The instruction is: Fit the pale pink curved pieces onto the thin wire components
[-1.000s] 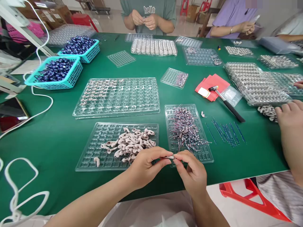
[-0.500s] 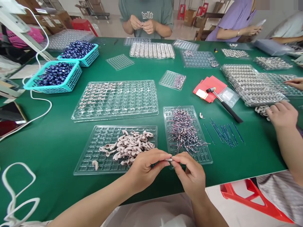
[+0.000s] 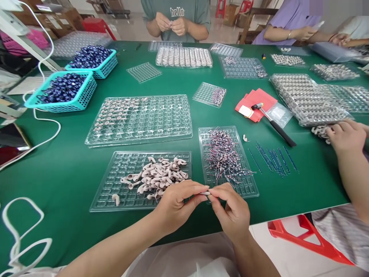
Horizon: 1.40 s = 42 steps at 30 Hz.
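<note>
My left hand (image 3: pixel 180 202) and my right hand (image 3: pixel 230 207) meet fingertip to fingertip above the front edge of the table. Pinched between them is a small pale earbud shell (image 3: pixel 205 193), mostly covered by the fingers. Behind my left hand, a clear plastic tray (image 3: pixel 105 192) carries a heap of beige earbud shells (image 3: pixel 161 174), with a single shell (image 3: pixel 115 199) lying apart at its left. Just beyond my right hand, a smaller clear tray (image 3: pixel 250 188) bears a tangled pile of tiny wired parts (image 3: pixel 221 156).
Farther back lies a larger clear tray (image 3: pixel 158 119), partly filled with shells. Blue baskets (image 3: pixel 86 96) of dark blue glossy pieces stand at left. A hammer (image 3: pixel 276 129) rests by red sheets (image 3: pixel 253 100), near thin blue strips (image 3: pixel 272 161). A co-worker's hand (image 3: pixel 347 136) is at right.
The view has shifted slightly. Both my hands keep their pinch on the earbud shell with hardly any movement. At right, the co-worker's farther hand has come closer to their nearer one.
</note>
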### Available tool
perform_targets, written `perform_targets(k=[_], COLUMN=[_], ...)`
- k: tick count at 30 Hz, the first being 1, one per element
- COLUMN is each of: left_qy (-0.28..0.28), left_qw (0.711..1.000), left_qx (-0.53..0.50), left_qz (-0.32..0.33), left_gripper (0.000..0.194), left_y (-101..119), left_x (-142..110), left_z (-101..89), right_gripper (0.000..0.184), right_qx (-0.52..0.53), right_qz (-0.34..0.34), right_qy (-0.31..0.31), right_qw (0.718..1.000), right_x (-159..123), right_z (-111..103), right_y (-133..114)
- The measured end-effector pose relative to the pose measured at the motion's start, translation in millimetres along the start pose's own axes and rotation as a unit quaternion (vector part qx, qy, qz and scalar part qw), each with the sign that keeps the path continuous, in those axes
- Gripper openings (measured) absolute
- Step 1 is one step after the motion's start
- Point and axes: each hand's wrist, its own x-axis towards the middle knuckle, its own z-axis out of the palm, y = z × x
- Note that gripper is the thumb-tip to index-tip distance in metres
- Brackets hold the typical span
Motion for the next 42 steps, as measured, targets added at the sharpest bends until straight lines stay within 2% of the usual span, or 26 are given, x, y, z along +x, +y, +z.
perform_targets(k=[12,20,29,34,42], left_qy=[-0.014,-0.017,-0.008,0.003,-0.013], left_qw=[0.997,0.995,0.994,0.993,0.978], left_qx=[-0.040,-0.048,-0.055,-0.030,-0.015], left_qz=[-0.060,-0.090,-0.096,-0.112,-0.205], left_gripper=[0.019,0.019,0.020,0.018,0.014], left_y=[4.7,7.9,7.0,7.7,10.5], left_x=[0.1,0.2,1.6,2.5,-0.1], left_z=[-0.7,-1.0,-1.2,-2.4,-4.3], right_gripper=[0.037,0.039,0.034,0.032,0.022], right_qx=[0.007,0.013,0.013,0.023,0.006], right_qz=[-0.025,-0.024,0.015,0.041,0.053], right_qy=[0.014,0.003,-0.013,0.000,0.060], right_qw=[1.000,1.000,1.000,0.999,0.997], right_x=[-0.7,-2.3,-4.5,-4.9,-10.4], right_z=[-0.9,-1.0,-0.5,-1.4,4.1], right_y=[-1.3,-1.6,1.1,3.2,7.0])
